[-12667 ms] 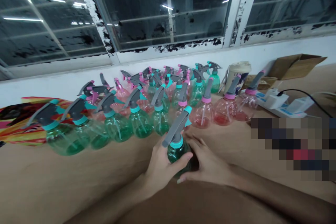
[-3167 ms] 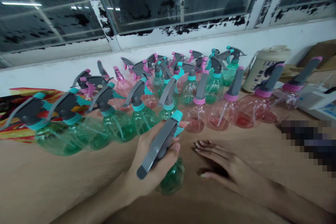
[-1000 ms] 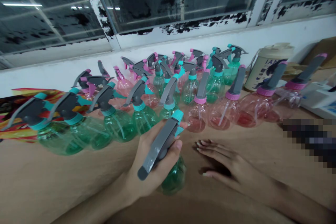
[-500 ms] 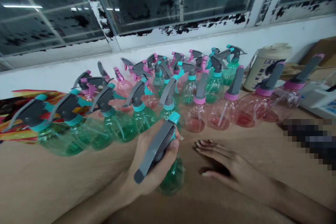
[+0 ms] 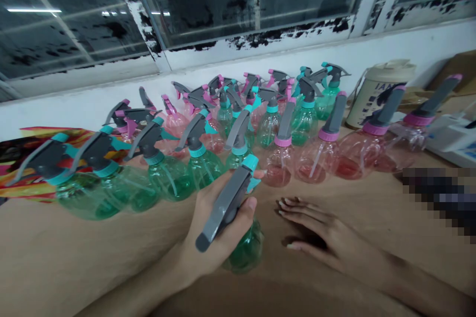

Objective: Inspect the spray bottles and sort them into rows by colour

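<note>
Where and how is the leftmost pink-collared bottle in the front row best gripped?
Likely by its narrow collar, from the near side and slightly above. The bottle stands upright, its round body bulging below the collar. A green bottle is close on its left and a pink-collared neighbour on its right, so the side towards the right hand looks easiest.

In the lower centre, a spray bottle was in the left grip, the right grip to its right. Behind these, other bottles stood in rows on the desk, before a bag at middle left and a cup at upper right.
</note>
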Available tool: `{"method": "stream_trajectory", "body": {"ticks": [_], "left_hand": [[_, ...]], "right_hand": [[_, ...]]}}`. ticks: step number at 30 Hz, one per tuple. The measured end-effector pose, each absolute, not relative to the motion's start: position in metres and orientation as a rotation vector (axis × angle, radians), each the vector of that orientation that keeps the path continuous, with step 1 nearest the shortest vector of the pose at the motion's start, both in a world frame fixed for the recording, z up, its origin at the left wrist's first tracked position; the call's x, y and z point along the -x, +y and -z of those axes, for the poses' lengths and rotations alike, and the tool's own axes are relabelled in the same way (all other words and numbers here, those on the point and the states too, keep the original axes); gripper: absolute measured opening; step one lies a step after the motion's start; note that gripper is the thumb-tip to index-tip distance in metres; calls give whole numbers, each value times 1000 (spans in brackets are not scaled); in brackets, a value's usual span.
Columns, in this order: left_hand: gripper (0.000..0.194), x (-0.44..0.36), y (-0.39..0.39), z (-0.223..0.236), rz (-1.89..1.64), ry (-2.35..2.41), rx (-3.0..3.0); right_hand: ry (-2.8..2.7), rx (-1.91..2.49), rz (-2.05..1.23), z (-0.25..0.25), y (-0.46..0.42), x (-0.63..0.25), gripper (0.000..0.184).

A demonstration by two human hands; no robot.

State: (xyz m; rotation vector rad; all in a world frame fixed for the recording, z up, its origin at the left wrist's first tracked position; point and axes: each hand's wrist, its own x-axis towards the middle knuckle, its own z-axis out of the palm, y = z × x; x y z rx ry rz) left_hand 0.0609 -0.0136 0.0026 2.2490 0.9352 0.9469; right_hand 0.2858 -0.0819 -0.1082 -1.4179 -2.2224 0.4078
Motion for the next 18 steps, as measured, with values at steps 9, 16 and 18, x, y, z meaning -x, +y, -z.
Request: {"method": "stream_trajectory", "body": {"ticks": [9, 16, 18], "left_hand": [[29, -61, -13, -1, -983, 887, -2238], [22, -62, -15, -3, -986, 871, -2235], [17, -61, -14, -4, -970, 878, -2262]], "right_hand": [[-2208, 1441, -393, 106, -82, -285, 51], [-2221, 1452, -405, 107, -82, -285, 52], [-2224, 1442, -405, 109, -82, -285, 52]]}}
